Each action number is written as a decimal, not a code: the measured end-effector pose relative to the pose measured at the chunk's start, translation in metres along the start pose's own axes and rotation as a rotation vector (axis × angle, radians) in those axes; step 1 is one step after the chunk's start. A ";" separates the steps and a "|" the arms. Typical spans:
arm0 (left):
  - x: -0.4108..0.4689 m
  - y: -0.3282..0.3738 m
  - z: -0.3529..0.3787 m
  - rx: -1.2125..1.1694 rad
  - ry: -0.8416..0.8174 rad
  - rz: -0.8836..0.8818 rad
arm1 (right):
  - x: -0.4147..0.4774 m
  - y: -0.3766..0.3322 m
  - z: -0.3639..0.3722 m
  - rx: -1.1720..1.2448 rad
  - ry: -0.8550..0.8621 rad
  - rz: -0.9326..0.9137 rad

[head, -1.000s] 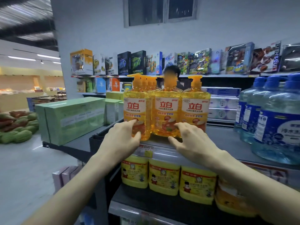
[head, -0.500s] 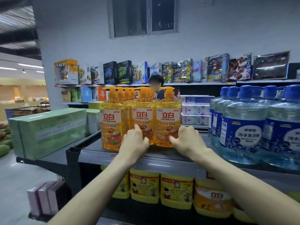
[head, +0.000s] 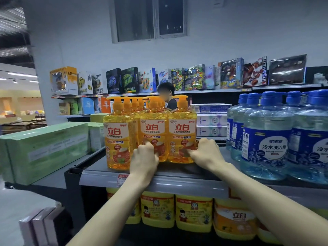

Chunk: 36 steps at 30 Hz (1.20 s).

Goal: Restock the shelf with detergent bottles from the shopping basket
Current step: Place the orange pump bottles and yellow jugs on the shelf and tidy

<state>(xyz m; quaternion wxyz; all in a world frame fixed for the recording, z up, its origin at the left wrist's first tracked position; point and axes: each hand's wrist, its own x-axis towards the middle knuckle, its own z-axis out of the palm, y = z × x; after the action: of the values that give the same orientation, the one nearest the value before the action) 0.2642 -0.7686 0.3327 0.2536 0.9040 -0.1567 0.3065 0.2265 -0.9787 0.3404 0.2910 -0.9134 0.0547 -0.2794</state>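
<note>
Several orange pump detergent bottles stand in rows on the grey shelf (head: 177, 176). The front left bottle (head: 118, 137) stands nearest the shelf edge. The front middle bottle (head: 152, 128) and front right bottle (head: 182, 128) stand side by side a little further back. My left hand (head: 144, 157) has its fingers curled at the lower left of the middle bottle. At the lower right corner of the right bottle, my right hand (head: 204, 153) curls its fingers and lays its thumb on the label. No shopping basket is in view.
Large blue-capped jugs (head: 264, 139) crowd the shelf right of the bottles. Green boxes (head: 44, 150) lie on the shelf to the left. Yellow tubs (head: 158, 208) fill the shelf below. Toy boxes (head: 195, 79) line the back wall, where a person (head: 167, 98) stands behind the bottles.
Both hands have stayed at the bottles' lower fronts, and their fingers have curled tighter. The middle and right bottles now stand further back than the left one. My view has drawn closer.
</note>
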 end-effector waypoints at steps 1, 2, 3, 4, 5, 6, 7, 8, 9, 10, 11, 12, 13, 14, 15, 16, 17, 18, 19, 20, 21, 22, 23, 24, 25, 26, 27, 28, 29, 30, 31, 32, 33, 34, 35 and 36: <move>0.000 -0.001 0.000 0.011 -0.003 0.013 | 0.001 0.001 -0.001 0.017 0.002 0.001; 0.001 -0.003 -0.001 0.018 -0.005 0.023 | 0.002 0.001 -0.002 0.028 0.004 -0.003; 0.001 -0.004 -0.002 0.025 -0.007 0.032 | 0.002 0.002 -0.002 0.040 0.005 -0.004; 0.002 -0.006 -0.002 0.027 -0.005 0.042 | 0.002 0.002 -0.002 0.051 0.002 -0.013; 0.002 -0.006 -0.003 0.027 -0.004 0.047 | 0.001 0.002 -0.002 0.062 -0.002 -0.021; 0.002 -0.007 -0.003 0.029 0.000 0.051 | 0.000 0.002 -0.002 0.069 -0.005 -0.030; 0.001 -0.007 -0.002 0.028 0.002 0.054 | 0.000 0.002 -0.002 0.075 -0.007 -0.030; 0.001 -0.007 -0.001 0.022 0.001 0.055 | 0.000 0.002 -0.001 0.074 -0.011 -0.024; 0.001 -0.006 -0.001 0.014 -0.004 0.055 | 0.000 0.002 -0.001 0.068 -0.011 -0.012; 0.000 -0.007 -0.001 0.012 -0.011 0.056 | 0.000 0.003 -0.001 0.066 -0.012 -0.002; 0.000 -0.007 -0.001 0.007 -0.022 0.057 | 0.000 0.002 -0.001 0.068 -0.017 0.006; -0.001 -0.008 -0.002 -0.007 -0.036 0.062 | -0.001 0.003 -0.001 0.067 -0.025 0.009; -0.001 -0.008 -0.003 -0.018 -0.052 0.064 | -0.001 0.003 0.000 0.063 -0.028 0.009; -0.002 -0.009 -0.004 -0.019 -0.071 0.063 | -0.002 0.003 0.000 0.051 -0.029 0.006; -0.003 -0.010 -0.006 -0.010 -0.096 0.061 | -0.002 0.002 0.000 0.025 -0.033 0.012; -0.003 -0.009 -0.007 0.003 -0.129 0.058 | -0.003 0.001 -0.001 -0.022 -0.043 0.028; -0.004 -0.008 -0.009 0.013 -0.167 0.050 | -0.003 0.000 -0.001 -0.087 -0.054 0.049; -0.004 -0.006 -0.012 0.022 -0.196 0.038 | -0.003 -0.002 -0.002 -0.165 -0.071 0.066; -0.005 -0.003 -0.015 0.036 -0.223 0.022 | -0.005 -0.005 -0.004 -0.250 -0.094 0.078; -0.005 0.000 -0.018 0.056 -0.249 0.005 | -0.008 -0.008 -0.008 -0.321 -0.120 0.084; -0.006 0.004 -0.022 0.073 -0.272 -0.010 | -0.013 -0.010 -0.013 -0.361 -0.153 0.087; -0.008 0.007 -0.025 0.085 -0.289 -0.019 | -0.019 -0.012 -0.019 -0.379 -0.186 0.082; -0.012 0.011 -0.029 0.091 -0.296 -0.024 | -0.026 -0.013 -0.026 -0.392 -0.211 0.072; -0.017 0.017 -0.032 0.089 -0.301 -0.026 | -0.034 -0.013 -0.033 -0.408 -0.229 0.054; -0.022 0.023 -0.034 0.085 -0.307 -0.023 | -0.043 -0.012 -0.040 -0.428 -0.242 0.032; -0.029 0.031 -0.035 0.086 -0.313 -0.018 | -0.051 -0.009 -0.047 -0.449 -0.249 0.009; -0.036 0.040 -0.036 0.099 -0.317 -0.012 | -0.060 -0.007 -0.054 -0.466 -0.248 -0.013; -0.045 0.050 -0.037 0.122 -0.316 -0.006 | -0.067 -0.003 -0.060 -0.476 -0.242 -0.032; -0.053 0.062 -0.038 0.143 -0.311 0.001 | -0.075 0.001 -0.067 -0.480 -0.231 -0.051; -0.061 0.073 -0.039 0.153 -0.305 0.011 | -0.083 0.005 -0.075 -0.479 -0.221 -0.070; -0.069 0.083 -0.038 0.154 -0.304 0.017 | -0.091 0.009 -0.083 -0.475 -0.215 -0.089; -0.077 0.094 -0.038 0.151 -0.308 0.024 | -0.099 0.014 -0.091 -0.467 -0.214 -0.107; -0.084 0.105 -0.038 0.149 -0.314 0.034 | -0.108 0.019 -0.100 -0.457 -0.214 -0.125; -0.090 0.115 -0.037 0.147 -0.319 0.046 | -0.116 0.024 -0.109 -0.449 -0.212 -0.144; -0.097 0.126 -0.036 0.141 -0.321 0.057 | -0.125 0.029 -0.118 -0.448 -0.206 -0.161; -0.102 0.138 -0.036 0.133 -0.315 0.069 | -0.132 0.034 -0.127 -0.451 -0.195 -0.174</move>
<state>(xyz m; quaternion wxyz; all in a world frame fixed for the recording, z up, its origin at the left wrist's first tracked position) 0.1088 -0.8489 0.3421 0.1551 0.9497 -0.2047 0.1794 0.0487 -1.0360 0.3439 0.0589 -0.9790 0.0082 -0.1947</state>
